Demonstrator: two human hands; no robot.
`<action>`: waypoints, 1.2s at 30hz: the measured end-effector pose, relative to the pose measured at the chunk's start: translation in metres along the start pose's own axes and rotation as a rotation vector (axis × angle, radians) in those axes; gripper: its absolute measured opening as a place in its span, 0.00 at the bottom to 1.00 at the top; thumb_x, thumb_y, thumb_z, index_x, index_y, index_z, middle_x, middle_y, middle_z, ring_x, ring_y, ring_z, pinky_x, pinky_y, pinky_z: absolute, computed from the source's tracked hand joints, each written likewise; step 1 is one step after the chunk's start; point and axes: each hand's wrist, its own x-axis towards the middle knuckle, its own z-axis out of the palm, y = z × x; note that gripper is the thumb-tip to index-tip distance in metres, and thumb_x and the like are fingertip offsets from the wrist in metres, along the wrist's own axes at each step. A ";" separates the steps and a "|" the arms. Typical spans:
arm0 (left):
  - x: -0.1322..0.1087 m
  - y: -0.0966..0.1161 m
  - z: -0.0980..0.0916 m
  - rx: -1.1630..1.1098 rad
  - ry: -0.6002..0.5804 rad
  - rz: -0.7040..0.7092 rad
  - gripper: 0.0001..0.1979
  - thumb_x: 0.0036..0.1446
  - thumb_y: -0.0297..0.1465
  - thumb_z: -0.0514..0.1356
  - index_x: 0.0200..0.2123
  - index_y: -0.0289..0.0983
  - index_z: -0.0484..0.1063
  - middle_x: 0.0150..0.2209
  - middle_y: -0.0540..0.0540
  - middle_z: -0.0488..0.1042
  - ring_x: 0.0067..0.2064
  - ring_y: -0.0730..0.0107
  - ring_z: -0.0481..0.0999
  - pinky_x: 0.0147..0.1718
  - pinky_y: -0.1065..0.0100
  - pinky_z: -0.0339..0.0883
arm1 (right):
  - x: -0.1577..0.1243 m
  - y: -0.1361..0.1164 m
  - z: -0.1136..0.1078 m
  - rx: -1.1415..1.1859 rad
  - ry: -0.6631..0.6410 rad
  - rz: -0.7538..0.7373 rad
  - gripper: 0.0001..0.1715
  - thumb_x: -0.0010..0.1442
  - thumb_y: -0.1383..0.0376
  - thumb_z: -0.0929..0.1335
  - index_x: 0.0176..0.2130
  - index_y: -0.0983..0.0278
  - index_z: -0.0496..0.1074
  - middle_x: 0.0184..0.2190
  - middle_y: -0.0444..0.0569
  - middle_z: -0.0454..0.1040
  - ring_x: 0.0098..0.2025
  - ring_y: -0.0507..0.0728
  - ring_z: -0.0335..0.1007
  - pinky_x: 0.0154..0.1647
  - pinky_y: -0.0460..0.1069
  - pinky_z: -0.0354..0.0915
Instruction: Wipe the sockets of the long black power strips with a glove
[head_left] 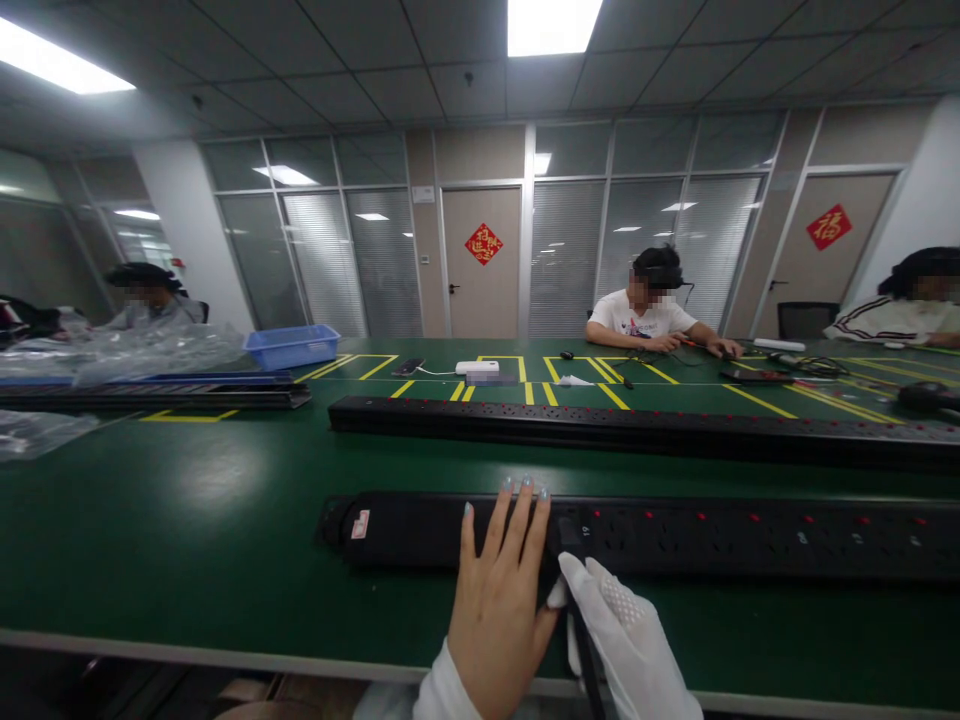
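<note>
A long black power strip (420,530) lies across the green table, with a row of sockets, small red parts and a small pale label near its left end. My left hand (499,600) is bare and rests flat on the strip's plain part, fingers spread. Close to its right, my right hand (622,630) wears a white glove, its fingers closed around a black cable (589,660). The cable runs down toward the table's front edge. Its upper end is at the strip beside the first socket; the exact contact is hidden by the glove.
A second long black strip (600,425) lies farther back on the table (225,520). At left are metal channels (292,396), plastic bags (135,350) and a blue basket (292,345). A white power bank (477,368) stands mid-table. Several people sit along the far side.
</note>
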 end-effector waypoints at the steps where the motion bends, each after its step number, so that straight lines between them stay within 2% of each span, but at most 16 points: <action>1: 0.000 0.000 0.000 -0.009 -0.006 -0.010 0.37 0.58 0.31 0.52 0.69 0.40 0.41 0.70 0.49 0.42 0.70 0.57 0.42 0.64 0.44 0.43 | 0.000 -0.003 0.004 0.022 -0.027 0.033 0.26 0.56 0.44 0.67 0.36 0.61 0.81 0.26 0.51 0.81 0.30 0.59 0.79 0.28 0.45 0.72; 3: -0.001 0.000 0.000 -0.030 -0.016 -0.037 0.37 0.59 0.31 0.52 0.69 0.41 0.42 0.70 0.49 0.43 0.70 0.55 0.42 0.63 0.43 0.44 | 0.001 -0.006 0.013 0.066 -0.023 0.103 0.32 0.62 0.42 0.59 0.35 0.64 0.77 0.12 0.43 0.69 0.14 0.53 0.66 0.14 0.44 0.63; 6: -0.001 -0.001 0.000 -0.062 -0.024 -0.068 0.35 0.60 0.34 0.53 0.68 0.44 0.44 0.70 0.50 0.44 0.69 0.54 0.44 0.62 0.42 0.47 | 0.003 0.000 0.023 0.161 -0.060 0.152 0.31 0.60 0.40 0.60 0.32 0.62 0.72 0.09 0.36 0.61 0.11 0.49 0.57 0.12 0.42 0.57; 9: 0.000 -0.002 -0.001 -0.083 -0.018 -0.071 0.35 0.60 0.38 0.55 0.68 0.45 0.45 0.69 0.50 0.47 0.69 0.54 0.47 0.61 0.44 0.50 | 0.005 0.006 0.023 0.136 -0.076 0.200 0.29 0.58 0.39 0.63 0.28 0.61 0.70 0.09 0.36 0.62 0.11 0.50 0.58 0.12 0.42 0.58; 11: 0.000 -0.003 -0.001 -0.071 -0.003 -0.068 0.34 0.61 0.37 0.55 0.68 0.46 0.46 0.69 0.51 0.48 0.68 0.55 0.49 0.61 0.44 0.51 | 0.005 0.007 0.020 0.096 -0.049 0.218 0.28 0.56 0.40 0.64 0.29 0.61 0.72 0.09 0.37 0.64 0.11 0.51 0.61 0.13 0.43 0.59; 17: 0.001 -0.002 0.000 -0.032 0.009 -0.066 0.33 0.61 0.30 0.52 0.68 0.47 0.46 0.69 0.51 0.50 0.68 0.58 0.50 0.61 0.46 0.51 | 0.007 0.006 0.008 0.074 -0.126 0.221 0.36 0.54 0.40 0.66 0.42 0.66 0.78 0.11 0.42 0.72 0.15 0.55 0.72 0.17 0.43 0.64; 20: -0.001 -0.002 0.000 -0.023 0.011 -0.061 0.34 0.60 0.30 0.53 0.68 0.46 0.45 0.69 0.51 0.49 0.68 0.57 0.50 0.61 0.46 0.50 | 0.008 0.010 0.004 -0.001 -0.106 0.206 0.40 0.53 0.38 0.67 0.45 0.69 0.79 0.18 0.48 0.78 0.24 0.58 0.78 0.23 0.44 0.69; 22: -0.002 -0.002 0.000 -0.013 0.021 -0.050 0.34 0.60 0.31 0.53 0.68 0.45 0.46 0.69 0.50 0.49 0.68 0.56 0.50 0.61 0.46 0.51 | 0.008 0.011 0.002 -0.060 -0.049 0.171 0.39 0.51 0.38 0.68 0.43 0.69 0.80 0.30 0.55 0.83 0.38 0.62 0.80 0.34 0.44 0.72; 24: -0.002 -0.003 -0.001 -0.002 0.034 -0.037 0.34 0.60 0.31 0.53 0.68 0.44 0.47 0.69 0.49 0.50 0.68 0.55 0.50 0.61 0.46 0.51 | 0.007 0.010 0.001 -0.107 0.007 0.132 0.38 0.50 0.39 0.69 0.40 0.68 0.81 0.42 0.58 0.81 0.49 0.65 0.76 0.45 0.46 0.71; 26: -0.003 -0.003 -0.001 0.003 0.042 -0.032 0.34 0.59 0.30 0.52 0.68 0.44 0.47 0.69 0.49 0.50 0.68 0.55 0.50 0.60 0.45 0.51 | 0.005 0.008 0.001 -0.132 0.007 0.117 0.38 0.52 0.39 0.67 0.41 0.68 0.81 0.46 0.59 0.79 0.49 0.65 0.76 0.45 0.47 0.71; 28: -0.003 -0.003 -0.001 0.001 0.033 -0.032 0.35 0.58 0.30 0.52 0.68 0.44 0.46 0.69 0.49 0.49 0.68 0.55 0.50 0.60 0.45 0.51 | 0.004 0.008 0.002 -0.151 -0.028 0.119 0.39 0.56 0.39 0.65 0.43 0.69 0.80 0.39 0.59 0.82 0.39 0.63 0.80 0.37 0.46 0.73; 30: -0.003 -0.003 -0.002 -0.008 0.014 -0.036 0.37 0.57 0.28 0.53 0.68 0.44 0.45 0.69 0.50 0.48 0.68 0.56 0.49 0.61 0.45 0.50 | 0.003 0.010 0.003 -0.182 -0.025 0.074 0.37 0.57 0.40 0.64 0.43 0.68 0.80 0.29 0.55 0.82 0.30 0.61 0.80 0.31 0.45 0.72; 33: -0.003 -0.004 -0.002 -0.022 -0.012 -0.041 0.40 0.54 0.26 0.53 0.68 0.45 0.43 0.70 0.51 0.45 0.69 0.56 0.47 0.62 0.45 0.47 | 0.001 0.015 0.004 -0.238 0.038 -0.032 0.29 0.56 0.42 0.66 0.40 0.61 0.81 0.20 0.48 0.80 0.26 0.60 0.78 0.27 0.44 0.70; 36: -0.004 -0.003 -0.002 -0.024 -0.025 -0.041 0.41 0.53 0.26 0.53 0.69 0.45 0.41 0.70 0.51 0.44 0.69 0.57 0.46 0.62 0.45 0.46 | 0.001 0.018 0.004 -0.277 0.022 -0.035 0.27 0.59 0.44 0.64 0.43 0.58 0.81 0.14 0.44 0.75 0.19 0.58 0.75 0.24 0.45 0.69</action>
